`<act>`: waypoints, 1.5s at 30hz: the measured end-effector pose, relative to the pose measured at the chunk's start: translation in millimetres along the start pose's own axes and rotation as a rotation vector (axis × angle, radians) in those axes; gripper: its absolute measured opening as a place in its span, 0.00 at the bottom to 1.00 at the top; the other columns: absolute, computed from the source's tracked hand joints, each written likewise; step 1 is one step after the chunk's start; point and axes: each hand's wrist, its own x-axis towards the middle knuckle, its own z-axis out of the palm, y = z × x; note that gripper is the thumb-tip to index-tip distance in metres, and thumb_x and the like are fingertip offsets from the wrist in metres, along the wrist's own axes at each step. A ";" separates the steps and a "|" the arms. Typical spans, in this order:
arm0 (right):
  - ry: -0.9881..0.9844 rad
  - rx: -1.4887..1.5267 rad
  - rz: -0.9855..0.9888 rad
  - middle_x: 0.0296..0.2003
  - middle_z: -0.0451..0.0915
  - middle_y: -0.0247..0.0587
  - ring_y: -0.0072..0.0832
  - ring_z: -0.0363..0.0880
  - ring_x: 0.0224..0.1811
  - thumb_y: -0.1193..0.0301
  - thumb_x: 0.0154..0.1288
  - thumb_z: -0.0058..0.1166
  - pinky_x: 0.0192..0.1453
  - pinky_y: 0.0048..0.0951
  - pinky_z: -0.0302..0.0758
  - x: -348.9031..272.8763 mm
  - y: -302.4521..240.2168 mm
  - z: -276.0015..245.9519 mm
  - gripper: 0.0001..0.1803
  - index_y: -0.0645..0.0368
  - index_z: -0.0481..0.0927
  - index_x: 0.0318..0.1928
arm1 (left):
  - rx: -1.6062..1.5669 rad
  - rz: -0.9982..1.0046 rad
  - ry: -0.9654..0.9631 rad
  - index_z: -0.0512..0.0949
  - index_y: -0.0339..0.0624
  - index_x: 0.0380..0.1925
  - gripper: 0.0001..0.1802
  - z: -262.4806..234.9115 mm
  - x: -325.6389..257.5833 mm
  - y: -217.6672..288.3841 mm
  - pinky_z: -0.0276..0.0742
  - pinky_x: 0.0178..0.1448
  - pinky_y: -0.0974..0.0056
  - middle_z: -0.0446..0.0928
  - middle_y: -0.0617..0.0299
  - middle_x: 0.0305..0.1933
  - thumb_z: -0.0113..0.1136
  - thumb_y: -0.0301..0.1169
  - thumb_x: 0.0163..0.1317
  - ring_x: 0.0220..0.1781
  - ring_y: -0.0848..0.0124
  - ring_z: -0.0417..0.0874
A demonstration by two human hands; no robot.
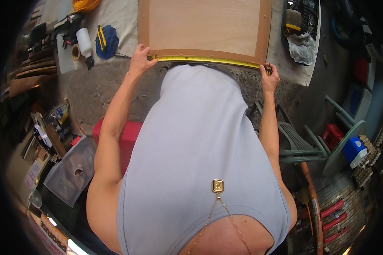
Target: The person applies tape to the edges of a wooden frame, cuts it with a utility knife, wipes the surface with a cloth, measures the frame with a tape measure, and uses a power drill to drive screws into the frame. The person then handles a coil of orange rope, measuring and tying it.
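A yellow tape measure (pixel 208 59) is drawn out straight along the near edge of a pale wooden panel with a brown frame (pixel 191 53). My left hand (pixel 141 60) pinches its left end by the panel's near left corner. At the near right corner, my right hand (pixel 270 77) is closed around the other end. Dark and yellow pieces show at both hands; which one is the case I cannot tell. Most of the panel's far side is cut off by the top of the picture.
The panel lies on a cloth-covered table (pixel 125 29). To the left are a blue cloth (pixel 108 44) with a yellow cutter (pixel 101 37) on it, a white bottle (pixel 84 41) and a tape roll (pixel 75 52). A grey rag (pixel 302 49) and a tool tray lie right; a green chair (pixel 295 140) stands nearby.
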 end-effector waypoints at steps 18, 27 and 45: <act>-0.022 0.036 0.020 0.31 0.83 0.38 0.24 0.81 0.34 0.66 0.58 0.66 0.42 0.28 0.77 3.0 12.1 1.3 0.14 0.61 0.81 0.41 | 0.008 -0.019 0.034 0.75 0.38 0.27 0.18 20.1 -42.1 4.2 0.77 0.52 0.53 0.72 0.45 0.62 0.71 0.37 0.40 0.49 0.51 0.78; -0.026 0.034 0.025 0.31 0.83 0.37 0.23 0.80 0.34 0.65 0.58 0.65 0.41 0.27 0.77 2.9 12.4 2.3 0.15 0.61 0.81 0.42 | -0.092 -0.127 -0.013 0.71 0.38 0.21 0.22 25.6 -38.8 -9.2 0.79 0.48 0.59 0.62 0.46 0.70 0.74 0.38 0.36 0.46 0.53 0.83; 0.037 0.021 0.016 0.30 0.83 0.38 0.25 0.80 0.32 0.66 0.57 0.66 0.40 0.28 0.77 -0.3 2.9 5.0 0.14 0.61 0.81 0.40 | 0.018 0.177 0.173 0.83 0.47 0.32 0.11 2.7 -16.9 8.0 0.72 0.45 0.57 0.83 0.65 0.37 0.66 0.34 0.46 0.38 0.59 0.79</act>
